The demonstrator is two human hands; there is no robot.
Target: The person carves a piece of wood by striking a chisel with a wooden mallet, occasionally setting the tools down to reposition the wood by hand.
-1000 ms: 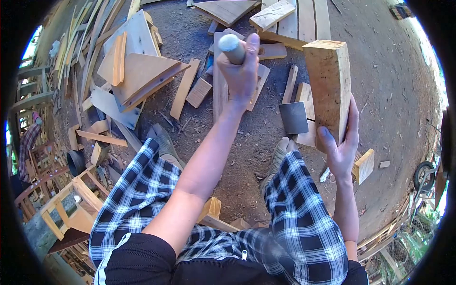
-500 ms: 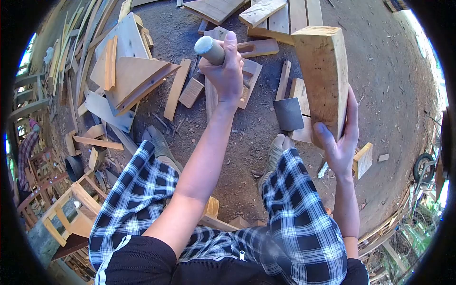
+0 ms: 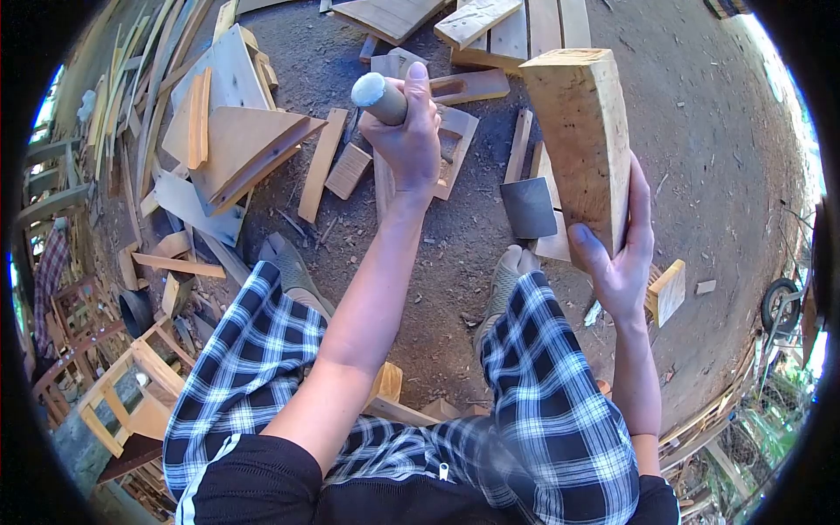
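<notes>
My left hand [image 3: 407, 127] is closed round a thick grey cylinder with a pale flat end [image 3: 382, 98], its thumb raised. The cylinder's far part is hidden behind the fist, so its kind does not show. My right hand [image 3: 619, 258] grips the lower end of a thick wooden block [image 3: 582, 144], thumb on its broad face and fingers along its right edge. The block stands nearly upright, slightly tilted. Left of its lower end shows a dark squarish metal plate [image 3: 529, 208]; whether it belongs to a tool cannot be told. The hands are well apart.
Mortised wood pieces [image 3: 472, 86] lie beyond my left hand. Planks [image 3: 516, 39] are stacked at the top, and offcuts [image 3: 245, 149] are piled at the left. A small wood block [image 3: 668, 293] sits right of my right wrist. A wheel [image 3: 779, 304] stands far right.
The wooden block and my right hand have shifted slightly left. My left hand, still round the cylinder, sits marginally further left and lower. Both grips look the same.
</notes>
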